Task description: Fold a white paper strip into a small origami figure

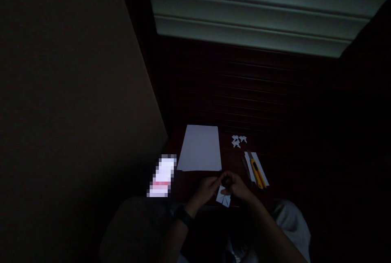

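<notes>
A small white folded paper (224,201) with creases fanning across it is held near the table's front edge. My right hand (239,187) grips it from the right, a thumb lying over its upper part. On the other side, my left hand (209,187) has its fingers closed at the paper's top edge, meeting the right fingertips. The dim light hides exactly how the fingers press on it. Just beyond my hands lies a stack of white paper sheets (200,149).
Three small folded paper pieces (236,143) lie at the back right. Nearer, a yellow utility knife (258,175) rests on white paper strips (263,169), beside a dark slender tool (245,165). A lit, pixelated phone-like screen (163,175) is on the left. A wall (91,92) borders the left side.
</notes>
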### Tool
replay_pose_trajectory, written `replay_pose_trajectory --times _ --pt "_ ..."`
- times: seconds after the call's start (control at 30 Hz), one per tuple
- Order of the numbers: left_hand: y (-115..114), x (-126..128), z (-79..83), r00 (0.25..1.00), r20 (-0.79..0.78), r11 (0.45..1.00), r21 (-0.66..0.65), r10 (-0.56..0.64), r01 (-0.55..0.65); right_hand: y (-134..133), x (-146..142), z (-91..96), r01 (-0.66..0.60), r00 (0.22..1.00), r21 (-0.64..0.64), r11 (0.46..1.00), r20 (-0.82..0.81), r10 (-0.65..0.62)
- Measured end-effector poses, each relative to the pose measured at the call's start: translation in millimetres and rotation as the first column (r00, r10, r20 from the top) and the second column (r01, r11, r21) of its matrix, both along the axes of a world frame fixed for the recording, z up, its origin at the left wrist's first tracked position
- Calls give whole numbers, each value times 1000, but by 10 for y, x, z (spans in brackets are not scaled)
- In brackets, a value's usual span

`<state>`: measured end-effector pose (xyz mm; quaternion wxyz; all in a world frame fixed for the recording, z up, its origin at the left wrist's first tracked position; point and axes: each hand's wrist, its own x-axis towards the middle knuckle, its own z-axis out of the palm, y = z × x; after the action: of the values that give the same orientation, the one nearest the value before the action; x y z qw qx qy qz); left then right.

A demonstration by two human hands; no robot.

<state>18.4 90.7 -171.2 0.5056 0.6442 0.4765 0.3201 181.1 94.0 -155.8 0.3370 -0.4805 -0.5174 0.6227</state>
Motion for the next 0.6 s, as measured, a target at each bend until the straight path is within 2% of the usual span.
replay_pose_trajectory --times 0.13,0.23,0.4,0.6 --pt "-6 1 15 1000 -16 997 73 -11 12 -13 -21 -14 -6 999 -82 997 -53 2" --pt "-2 -10 31 1000 10 997 77 -17 16 -9 -9 -7 -17 999 -68 998 -47 13" --pt "7 -20 18 996 84 1000 6 -24 24 15 32 49 -101 994 -72 992 -57 97" --pt "-4 -8 -39 990 133 990 -129 -44 62 37 31 25 -113 991 -118 987 -90 102"
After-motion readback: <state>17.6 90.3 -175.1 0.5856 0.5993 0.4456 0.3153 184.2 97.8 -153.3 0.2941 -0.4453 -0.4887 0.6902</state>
